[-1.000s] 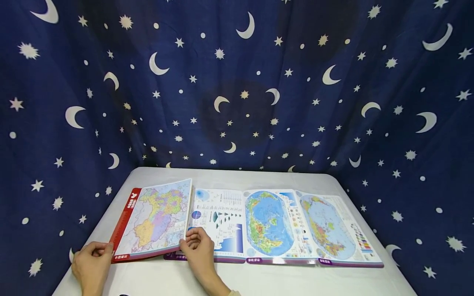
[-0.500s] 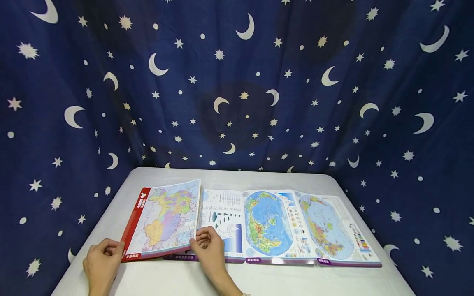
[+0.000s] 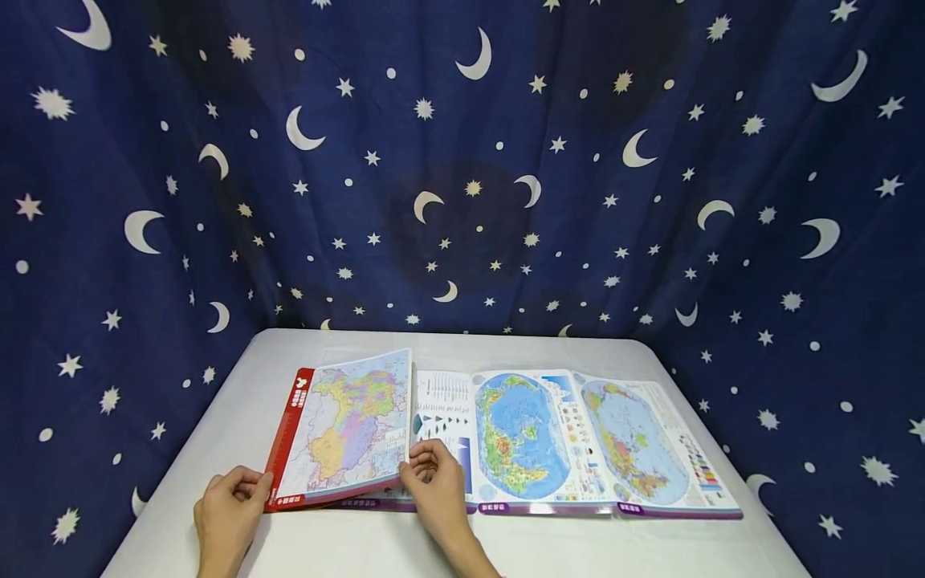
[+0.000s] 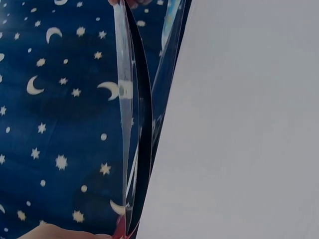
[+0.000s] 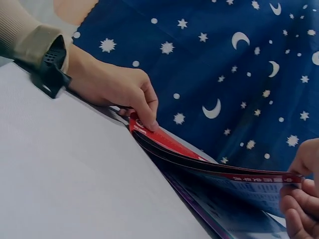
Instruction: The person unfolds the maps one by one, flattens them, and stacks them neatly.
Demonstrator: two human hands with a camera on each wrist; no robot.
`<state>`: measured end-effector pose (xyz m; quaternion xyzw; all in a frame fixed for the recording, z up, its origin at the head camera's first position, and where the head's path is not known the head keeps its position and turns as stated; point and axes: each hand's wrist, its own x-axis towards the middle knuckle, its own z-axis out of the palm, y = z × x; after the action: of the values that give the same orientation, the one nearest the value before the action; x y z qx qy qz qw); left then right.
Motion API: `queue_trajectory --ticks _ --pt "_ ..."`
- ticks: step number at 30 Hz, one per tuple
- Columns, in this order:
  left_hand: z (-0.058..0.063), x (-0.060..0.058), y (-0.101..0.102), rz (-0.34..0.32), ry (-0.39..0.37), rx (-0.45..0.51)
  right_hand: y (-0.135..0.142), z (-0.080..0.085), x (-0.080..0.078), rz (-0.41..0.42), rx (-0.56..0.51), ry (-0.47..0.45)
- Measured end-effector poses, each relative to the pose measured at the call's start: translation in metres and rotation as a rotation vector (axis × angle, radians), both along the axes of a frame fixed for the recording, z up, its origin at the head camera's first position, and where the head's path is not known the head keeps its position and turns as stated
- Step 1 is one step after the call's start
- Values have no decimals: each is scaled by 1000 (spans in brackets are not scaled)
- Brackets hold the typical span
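A fold-out map lies across the table, its left part a folded stack [image 3: 354, 425] with a red strip and a multicoloured map on top. My left hand [image 3: 230, 514] pinches the stack's lower left corner at the red strip. At its lower right corner, my right hand [image 3: 441, 490] grips the edge. That right side is raised, and in the right wrist view the stacked panels bow between both hands. The stack overlaps a chart panel [image 3: 444, 413]. Two world map panels, one in the middle [image 3: 523, 433] and one at the right end [image 3: 639, 441], lie spread out beyond it.
A white table [image 3: 347, 550] carries everything, with rounded far corners. Dark blue curtain [image 3: 462, 160] printed with moons and stars hangs behind and on both sides. A black device [image 5: 52, 69] sits at the left sleeve's cuff.
Both hands have slid to the right, carrying the folded stack with them. It covers more of the chart panel now. The two world map panels have stayed almost where they were.
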<state>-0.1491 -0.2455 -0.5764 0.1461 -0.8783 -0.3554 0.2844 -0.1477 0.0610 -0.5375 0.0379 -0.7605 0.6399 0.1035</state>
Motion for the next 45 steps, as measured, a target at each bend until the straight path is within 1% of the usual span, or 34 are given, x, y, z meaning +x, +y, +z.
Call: queue_trajectory --ticks 7,13,16,22,25,28,32,36,39,41,45 --pt "0 3 22 -42 23 22 25 -1 3 -42 48 -43" --pt "-1 3 36 -69 6 27 43 -5 9 -74 58 -74" --pt "-2 3 42 -81 5 32 50 -6 12 -71 67 -82" --pt "-2 5 52 -108 2 42 63 -6 16 -66 144 -107" --pt "-3 6 58 -119 2 50 68 -6 18 -91 168 -103" --pt "-4 6 64 -137 -1 58 73 -7 18 -139 191 -88" --pt "-5 5 72 -165 -9 61 79 -8 20 -205 263 -86" --pt "-6 3 77 -183 -23 52 84 -9 24 -255 400 -91" --pt "-6 3 78 -191 -38 41 87 -9 27 -269 478 -90" --pt "-5 2 79 -198 -44 36 89 -9 30 -265 491 -91" --pt "-3 2 79 -215 -37 26 91 -8 32 -243 478 -98"
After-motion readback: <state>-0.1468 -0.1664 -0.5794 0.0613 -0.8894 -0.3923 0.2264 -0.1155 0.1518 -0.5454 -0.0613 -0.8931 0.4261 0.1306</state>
